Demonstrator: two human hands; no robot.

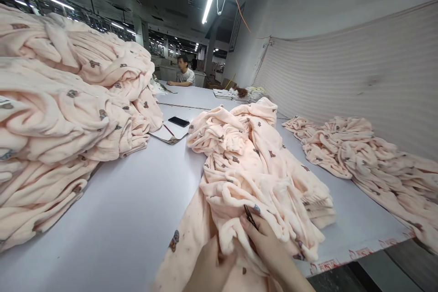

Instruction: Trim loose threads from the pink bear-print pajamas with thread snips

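Note:
A heap of pale pink plush fabric point(239, 169) with small bear prints lies in front of me, its near end hanging toward my body. My left hand point(211, 267) is closed on a fold of this fabric at the bottom of the view, its fingertips slightly blurred. To its right, my right hand point(265, 242) has a small pair of black thread snips point(251, 217) tucked in its grip, the blades pointing up and away. Its fingers also touch the raised fold between the two hands. Some of the fingertips are hidden by the cloth.
Tall piles of the same fabric point(68, 114) stand at the left, and a looser pile point(362, 150) lies at the right. A phone point(178, 121) and a pen point(169, 130) rest on papers beyond. A person point(185, 73) sits at the table's far end.

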